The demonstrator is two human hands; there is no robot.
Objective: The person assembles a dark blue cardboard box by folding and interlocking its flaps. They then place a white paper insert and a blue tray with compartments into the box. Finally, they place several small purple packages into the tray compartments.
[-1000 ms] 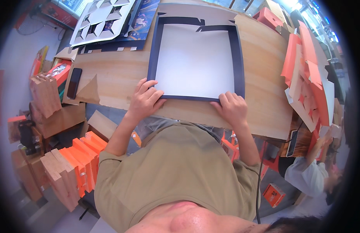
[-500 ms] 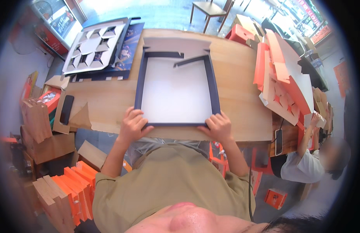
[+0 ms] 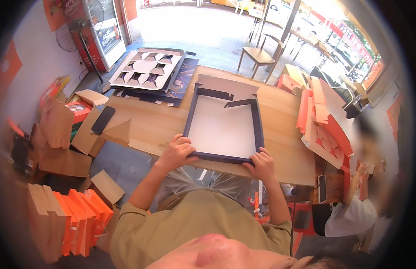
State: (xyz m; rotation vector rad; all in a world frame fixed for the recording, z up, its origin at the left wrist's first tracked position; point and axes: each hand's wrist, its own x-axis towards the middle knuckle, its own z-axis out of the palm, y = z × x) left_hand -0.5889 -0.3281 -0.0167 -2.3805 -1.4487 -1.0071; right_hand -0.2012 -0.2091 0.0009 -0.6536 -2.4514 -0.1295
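Note:
A shallow cardboard box, dark blue on its walls and white inside, lies on the wooden table in front of me. Its near wall and both side walls stand up. At the far side, two dark flaps angle inward and a wide end flap leans outward. My left hand grips the near left corner, thumb along the near wall and fingers over the side. The near right corner is pinched in my right hand the same way.
White insert trays with cut-outs lie on a printed blue sheet at the far left. A black phone rests at the table's left. Orange folded cartons crowd the right end, near another person. Orange boxes stand lower left.
The view has tilted up and turned, so the table, box and hands sit lower and further right in the picture. Both hands keep their hold on the box's near corners.

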